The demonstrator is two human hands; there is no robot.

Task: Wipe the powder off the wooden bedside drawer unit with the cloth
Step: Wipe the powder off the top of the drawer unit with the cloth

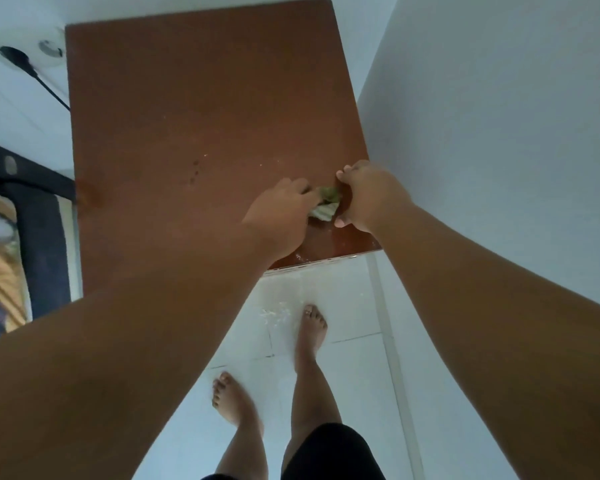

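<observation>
The brown wooden top of the bedside drawer unit (194,109) fills the upper middle of the view. A small green and white cloth (325,205) lies bunched near the top's front right corner. My left hand (281,216) grips the cloth from the left and my right hand (368,199) grips it from the right, both pressed close together on the wood. A few white powder specks (205,155) and dark spots (194,173) dot the top's middle. Most of the cloth is hidden between my hands.
A white wall (499,133) runs close along the unit's right side. Spilled powder (274,315) lies on the white tiled floor by my bare feet (312,327). A black plug and cable (25,67) sit at the left wall, and a bed edge (32,220) stands at the left.
</observation>
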